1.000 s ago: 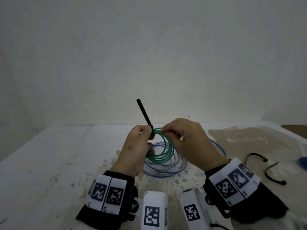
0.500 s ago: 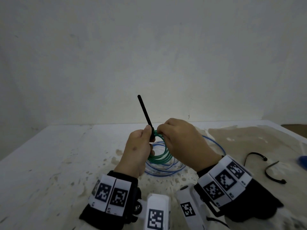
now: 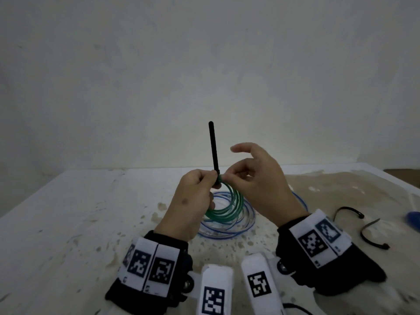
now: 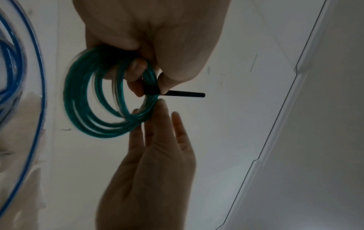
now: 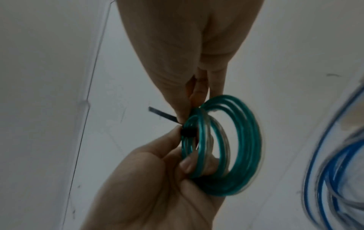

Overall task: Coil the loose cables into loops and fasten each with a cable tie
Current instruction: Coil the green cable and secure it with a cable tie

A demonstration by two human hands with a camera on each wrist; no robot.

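Note:
A green cable coil (image 3: 227, 214) hangs above the table between both hands. A black cable tie (image 3: 213, 148) is wrapped round its top strands, with the tail standing almost upright. My left hand (image 3: 210, 180) grips the coil and the tie's head from the left. My right hand (image 3: 227, 176) pinches the coil just right of the tie, index finger lifted free. The left wrist view shows the coil (image 4: 82, 109) and the tie's tail (image 4: 185, 94). In the right wrist view the tie's head (image 5: 188, 132) sits tight on the coil (image 5: 246, 140).
A blue cable coil (image 3: 227, 233) lies on the stained white table (image 3: 68, 223) under the hands. Two spare black ties (image 3: 347, 211) (image 3: 372, 235) lie at the right, beside a blue object (image 3: 412, 220) at the frame edge. A wall stands behind the table.
The tie's tail has swung from leaning left to nearly upright. My right index finger has lifted off the coil, and both hands sit slightly higher.

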